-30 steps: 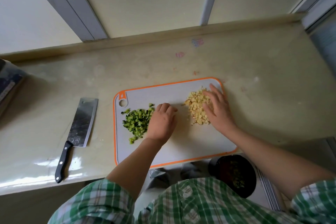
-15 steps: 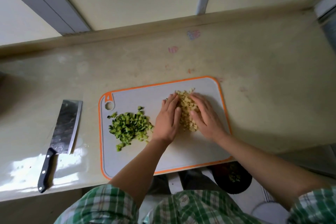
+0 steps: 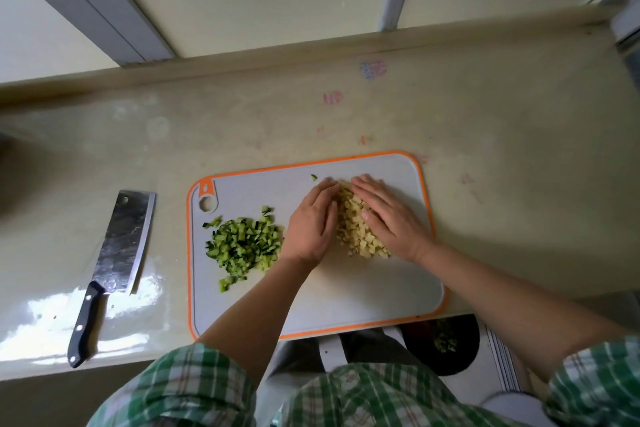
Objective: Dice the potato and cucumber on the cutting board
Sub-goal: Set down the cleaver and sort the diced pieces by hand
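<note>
Now our left hand point(image 3: 311, 222) has crossed from the diced cucumber point(image 3: 242, 246) to join our right hand point(image 3: 388, 215). Both hands, fingers straight, press the diced potato point(image 3: 356, 229) between them on the cutting board point(image 3: 346, 298). Below the counter point(image 3: 519, 184), a dark bin point(image 3: 464, 357) holds green scraps.

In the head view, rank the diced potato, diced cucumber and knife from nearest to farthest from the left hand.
1. Diced potato: touching the left hand, on its right.
2. Diced cucumber: just left of it, on the board.
3. Knife: off the board, far left on the counter.
</note>
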`<state>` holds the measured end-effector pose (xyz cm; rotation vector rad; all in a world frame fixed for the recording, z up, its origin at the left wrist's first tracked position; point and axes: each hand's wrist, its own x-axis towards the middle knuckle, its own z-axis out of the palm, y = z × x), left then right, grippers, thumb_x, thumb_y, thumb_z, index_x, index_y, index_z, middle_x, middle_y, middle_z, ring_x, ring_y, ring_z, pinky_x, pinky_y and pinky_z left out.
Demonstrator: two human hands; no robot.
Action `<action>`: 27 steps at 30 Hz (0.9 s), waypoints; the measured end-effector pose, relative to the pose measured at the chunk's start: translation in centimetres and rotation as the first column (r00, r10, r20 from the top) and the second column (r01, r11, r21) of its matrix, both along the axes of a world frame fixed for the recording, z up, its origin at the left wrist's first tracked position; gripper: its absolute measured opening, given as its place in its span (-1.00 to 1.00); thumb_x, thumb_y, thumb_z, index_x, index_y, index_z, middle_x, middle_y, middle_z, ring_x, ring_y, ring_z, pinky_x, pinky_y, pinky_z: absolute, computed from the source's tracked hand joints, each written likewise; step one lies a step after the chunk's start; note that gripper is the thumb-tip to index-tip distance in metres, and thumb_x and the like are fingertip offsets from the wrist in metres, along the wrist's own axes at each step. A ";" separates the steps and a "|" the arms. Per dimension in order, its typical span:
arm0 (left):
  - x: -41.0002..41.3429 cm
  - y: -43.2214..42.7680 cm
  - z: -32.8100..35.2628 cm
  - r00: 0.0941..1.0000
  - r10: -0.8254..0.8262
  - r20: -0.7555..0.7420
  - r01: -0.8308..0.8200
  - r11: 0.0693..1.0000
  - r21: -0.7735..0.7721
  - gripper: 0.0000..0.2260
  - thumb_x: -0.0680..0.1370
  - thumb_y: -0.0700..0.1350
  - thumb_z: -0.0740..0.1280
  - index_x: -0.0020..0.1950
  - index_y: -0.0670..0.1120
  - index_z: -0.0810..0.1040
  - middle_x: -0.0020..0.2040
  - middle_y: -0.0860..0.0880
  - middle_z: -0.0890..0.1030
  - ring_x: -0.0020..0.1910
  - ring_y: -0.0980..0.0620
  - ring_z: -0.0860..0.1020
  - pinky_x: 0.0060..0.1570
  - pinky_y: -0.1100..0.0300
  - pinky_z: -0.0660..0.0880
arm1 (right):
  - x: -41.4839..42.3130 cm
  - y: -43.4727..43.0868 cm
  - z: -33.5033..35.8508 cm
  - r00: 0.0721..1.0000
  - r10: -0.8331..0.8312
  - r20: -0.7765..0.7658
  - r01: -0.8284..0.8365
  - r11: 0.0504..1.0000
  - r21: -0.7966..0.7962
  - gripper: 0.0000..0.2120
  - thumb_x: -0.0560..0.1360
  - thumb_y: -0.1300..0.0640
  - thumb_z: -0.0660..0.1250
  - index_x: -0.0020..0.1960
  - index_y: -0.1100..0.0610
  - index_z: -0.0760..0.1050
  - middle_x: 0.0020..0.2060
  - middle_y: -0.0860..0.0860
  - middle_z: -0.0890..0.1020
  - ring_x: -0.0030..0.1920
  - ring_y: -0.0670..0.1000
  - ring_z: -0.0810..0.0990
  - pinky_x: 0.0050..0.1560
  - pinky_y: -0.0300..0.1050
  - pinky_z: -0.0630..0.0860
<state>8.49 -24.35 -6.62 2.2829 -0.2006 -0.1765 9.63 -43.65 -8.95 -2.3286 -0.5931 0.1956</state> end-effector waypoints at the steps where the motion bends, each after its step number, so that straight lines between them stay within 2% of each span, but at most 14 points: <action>1: -0.3 0.0 0.1 1.000 -0.010 0.001 0.010 1.000 0.000 -0.57 0.61 0.00 0.03 0.37 -0.13 0.47 0.36 -0.09 0.47 0.38 0.02 0.41 0.38 0.19 0.31 | -0.5 -0.1 0.2 1.000 -0.003 -0.015 0.003 1.000 0.011 -0.52 0.60 0.06 0.08 0.43 0.29 0.31 0.44 0.13 0.33 0.50 0.02 0.19 0.52 -0.04 0.03; 5: -1.0 -0.1 1.0 0.998 -0.038 0.044 0.038 0.999 0.014 -0.61 0.61 -0.02 0.06 0.29 -0.15 0.51 0.19 -0.08 0.53 0.19 -0.03 0.50 0.20 0.09 0.44 | -1.5 -0.3 0.7 0.998 -0.033 -0.061 0.036 0.998 0.043 -0.50 0.59 -0.01 0.09 0.43 0.24 0.33 0.41 0.13 0.37 0.46 -0.02 0.26 0.49 -0.14 0.13; 7: -0.5 0.2 1.3 0.994 -0.038 0.103 0.032 0.998 0.060 -0.64 0.61 -0.04 0.08 0.23 -0.17 0.53 0.15 -0.10 0.53 0.16 -0.07 0.48 0.17 0.06 0.42 | -1.0 -0.4 1.2 0.995 -0.076 -0.064 0.079 0.995 0.059 -0.49 0.57 -0.02 0.10 0.42 0.23 0.34 0.39 0.13 0.39 0.42 -0.02 0.29 0.46 -0.20 0.15; 9: 0.5 0.7 1.1 0.995 -0.004 0.105 -0.008 0.994 0.111 -0.62 0.60 -0.04 0.08 0.25 -0.19 0.53 0.24 -0.16 0.51 0.26 -0.13 0.43 0.29 0.03 0.36 | -0.4 -0.4 1.5 0.991 -0.124 -0.046 0.126 0.991 0.049 -0.49 0.57 -0.02 0.10 0.42 0.24 0.34 0.41 0.13 0.37 0.44 -0.02 0.27 0.47 -0.20 0.14; 11: 1.5 1.2 0.7 0.999 -0.002 0.041 -0.006 0.984 0.177 -0.56 0.59 -0.05 0.03 0.35 -0.22 0.46 0.40 -0.21 0.42 0.42 -0.17 0.32 0.44 0.03 0.22 | 0.1 -0.3 1.3 0.990 -0.140 -0.030 0.141 0.990 0.017 -0.47 0.57 -0.02 0.08 0.43 0.26 0.31 0.44 0.13 0.32 0.47 0.01 0.22 0.50 -0.14 0.08; 13: 1.9 1.6 0.3 0.998 -0.058 -0.010 0.059 0.970 0.237 -0.52 0.59 -0.06 0.00 0.42 -0.25 0.39 0.46 -0.20 0.34 0.49 -0.18 0.23 0.48 0.04 0.12 | 0.2 -0.1 0.7 0.993 -0.108 -0.037 0.107 0.993 -0.039 -0.45 0.58 -0.04 0.06 0.46 0.26 0.28 0.47 0.14 0.27 0.50 0.03 0.16 0.52 -0.06 -0.02; 14: 1.8 1.8 0.1 0.997 -0.080 -0.009 0.080 0.962 0.260 -0.53 0.59 -0.08 0.02 0.41 -0.26 0.40 0.46 -0.21 0.35 0.48 -0.19 0.25 0.47 0.04 0.13 | 0.1 0.1 0.4 0.995 -0.091 -0.043 0.089 0.994 -0.064 -0.44 0.58 -0.06 0.05 0.46 0.25 0.28 0.48 0.13 0.27 0.50 0.03 0.14 0.52 -0.06 -0.08; 15: 1.5 2.0 0.1 0.996 -0.090 0.006 0.085 0.956 0.280 -0.57 0.59 -0.13 0.07 0.39 -0.28 0.42 0.43 -0.22 0.39 0.45 -0.21 0.31 0.44 0.04 0.18 | -0.1 0.2 0.4 0.995 -0.087 -0.045 0.083 0.994 -0.071 -0.45 0.58 -0.07 0.04 0.44 0.24 0.31 0.47 0.12 0.29 0.50 0.03 0.15 0.52 -0.11 -0.11; 17: 0.7 2.7 0.3 0.993 -0.107 0.058 0.083 0.944 0.318 -0.65 0.53 -0.28 0.24 0.31 -0.30 0.49 0.33 -0.24 0.49 0.33 -0.22 0.45 0.33 0.02 0.35 | -0.5 0.0 0.8 0.990 -0.124 -0.061 0.122 0.992 -0.037 -0.46 0.57 -0.08 0.05 0.41 0.24 0.36 0.43 0.12 0.36 0.48 0.02 0.21 0.50 -0.22 -0.03; 20: -0.8 4.0 0.7 0.972 -0.181 0.151 0.107 0.911 0.399 -0.74 0.45 -0.31 0.30 0.13 -0.28 0.58 0.12 -0.20 0.60 0.09 -0.21 0.57 0.07 0.00 0.56 | -1.0 -0.6 1.6 0.982 -0.177 -0.060 0.178 0.984 0.006 -0.47 0.56 -0.10 0.06 0.37 0.20 0.42 0.36 0.11 0.44 0.41 0.00 0.33 0.45 -0.17 0.18; 23: -1.8 5.5 0.7 0.957 -0.213 0.199 0.102 0.885 0.455 -0.77 0.50 -0.17 0.20 -0.01 -0.19 0.63 -0.07 -0.11 0.61 -0.10 -0.16 0.57 -0.13 0.01 0.55 | -1.4 -0.3 1.9 0.985 -0.156 -0.074 0.157 0.988 0.002 -0.48 0.56 -0.11 0.06 0.37 0.18 0.42 0.34 0.10 0.46 0.40 0.00 0.35 0.42 -0.23 0.19; 27: -2.7 6.2 1.3 0.966 -0.171 0.195 0.047 0.855 0.516 -0.81 0.50 -0.11 0.20 -0.13 -0.12 0.59 -0.17 -0.07 0.54 -0.15 -0.12 0.51 -0.19 0.04 0.46 | -2.5 0.9 2.0 0.991 -0.121 -0.060 0.121 0.993 0.006 -0.49 0.56 -0.08 0.08 0.39 0.19 0.39 0.37 0.10 0.42 0.43 -0.02 0.30 0.45 -0.22 0.15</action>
